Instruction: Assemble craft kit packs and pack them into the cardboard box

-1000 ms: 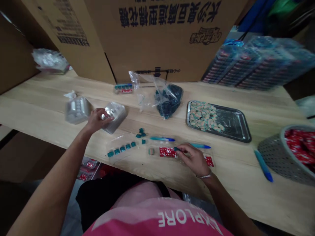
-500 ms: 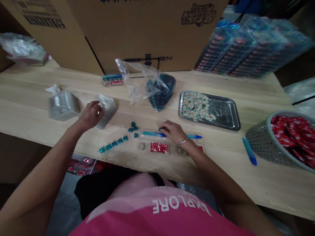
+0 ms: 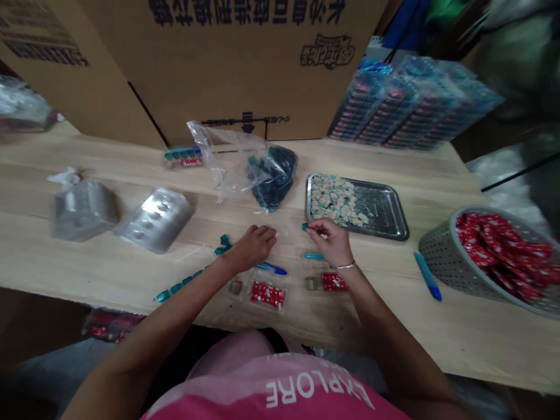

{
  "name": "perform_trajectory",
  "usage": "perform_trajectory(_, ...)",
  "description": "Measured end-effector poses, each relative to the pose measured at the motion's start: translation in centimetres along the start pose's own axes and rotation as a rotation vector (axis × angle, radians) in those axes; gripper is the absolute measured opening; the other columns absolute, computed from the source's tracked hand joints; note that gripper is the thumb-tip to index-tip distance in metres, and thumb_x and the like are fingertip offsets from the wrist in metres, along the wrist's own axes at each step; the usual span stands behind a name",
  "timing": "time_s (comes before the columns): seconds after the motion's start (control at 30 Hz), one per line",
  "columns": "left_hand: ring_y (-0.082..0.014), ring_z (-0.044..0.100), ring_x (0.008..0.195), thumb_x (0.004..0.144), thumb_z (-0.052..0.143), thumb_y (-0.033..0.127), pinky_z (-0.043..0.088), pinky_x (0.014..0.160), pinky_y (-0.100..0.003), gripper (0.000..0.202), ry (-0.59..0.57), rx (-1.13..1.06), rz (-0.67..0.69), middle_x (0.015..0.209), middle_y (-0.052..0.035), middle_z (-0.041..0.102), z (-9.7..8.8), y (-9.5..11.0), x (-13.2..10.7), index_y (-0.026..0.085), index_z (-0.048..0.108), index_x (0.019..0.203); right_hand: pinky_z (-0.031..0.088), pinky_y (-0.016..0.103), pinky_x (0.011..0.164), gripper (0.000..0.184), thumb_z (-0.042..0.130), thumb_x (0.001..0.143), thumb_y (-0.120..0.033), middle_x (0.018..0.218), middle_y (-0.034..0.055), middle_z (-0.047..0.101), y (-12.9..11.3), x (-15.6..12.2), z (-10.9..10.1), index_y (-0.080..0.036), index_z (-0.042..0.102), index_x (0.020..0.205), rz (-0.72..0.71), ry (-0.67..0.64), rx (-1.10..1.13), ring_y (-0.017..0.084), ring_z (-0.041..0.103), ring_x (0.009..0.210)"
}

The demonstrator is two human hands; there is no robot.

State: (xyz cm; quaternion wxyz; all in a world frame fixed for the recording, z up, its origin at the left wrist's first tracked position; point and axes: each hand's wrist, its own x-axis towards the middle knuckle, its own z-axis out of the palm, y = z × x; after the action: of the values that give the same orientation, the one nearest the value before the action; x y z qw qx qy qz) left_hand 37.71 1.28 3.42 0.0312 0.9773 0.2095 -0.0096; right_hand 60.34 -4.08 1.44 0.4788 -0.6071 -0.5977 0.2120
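My left hand (image 3: 256, 248) is closed at the edge of a thin clear plastic tray (image 3: 282, 227), which shows only as faint glints over the table. Between thumb and fingertips of my right hand (image 3: 330, 239) is a small teal gem-shaped piece (image 3: 305, 227). Below my hands lie clear trays holding red spotted packets (image 3: 268, 294), striped pieces (image 3: 235, 286) and blue pens (image 3: 275, 269). A row of teal pieces (image 3: 176, 288) runs partly under my left forearm, with a few loose ones (image 3: 224, 240) beside it.
Behind stand a large carton (image 3: 245, 70) and stacked filled packs (image 3: 402, 111). A bag of teal pieces (image 3: 275, 175), a metal tray (image 3: 387, 204) of striped pieces, a basket (image 3: 441, 251) of red packets, a pen (image 3: 427, 277) and stacked clear trays (image 3: 157, 219) surround my hands.
My left hand has come right from the stack of clear trays to the middle, with a clear tray at its fingers. My right hand has lifted with a teal piece; the view has shifted.
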Motion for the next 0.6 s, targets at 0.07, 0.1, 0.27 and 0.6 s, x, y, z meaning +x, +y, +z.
perform_trajectory(0.07,-0.0245,0.050,0.111,0.089,0.039,0.015,0.043,0.091,-0.039,0.025,-0.036,-0.085,-0.017,0.125,-0.0124,0.056,0.5,-0.5,0.5,0.011,0.058,0.105,0.049,0.027,0.063,0.009,0.058,0.079,-0.028,0.076,0.0022,0.063,0.3,-0.1,0.2,-0.020,0.062,0.079,-0.053,-0.039,-0.006,0.015,0.059,0.068)
perform_trajectory(0.1,-0.0240,0.050,0.110,0.090,0.039,0.015,0.043,0.091,-0.038,0.024,-0.046,-0.125,-0.020,0.125,-0.0115,0.056,0.6,-0.8,0.6,0.012,0.059,0.102,0.049,0.027,0.063,0.008,0.057,0.080,-0.026,0.076,0.0023,0.063,0.4,-0.2,0.5,-0.020,0.062,0.079,-0.088,-0.068,-0.015,0.015,0.059,0.069)
perform_trajectory(0.27,-0.0236,0.049,0.108,0.089,0.041,0.017,0.043,0.094,-0.039,0.021,-0.039,-0.232,-0.017,0.122,-0.0113,0.056,0.7,-1.6,0.4,0.013,0.061,0.093,0.048,0.029,0.071,0.011,0.054,0.082,-0.013,0.080,0.0041,0.064,1.0,0.2,2.5,-0.020,0.060,0.077,-0.285,-0.241,-0.092,0.017,0.060,0.078)
perform_trajectory(0.6,-0.0206,0.054,0.105,0.082,0.049,0.013,0.044,0.093,-0.035,0.011,0.188,-0.416,0.025,0.112,-0.0117,0.061,0.5,-1.8,0.2,0.016,0.059,0.080,0.043,0.024,0.065,0.016,0.058,0.076,-0.002,0.077,0.0023,0.063,0.5,2.7,2.2,-0.018,0.061,0.075,-0.293,-0.508,-0.323,0.015,0.060,0.072)
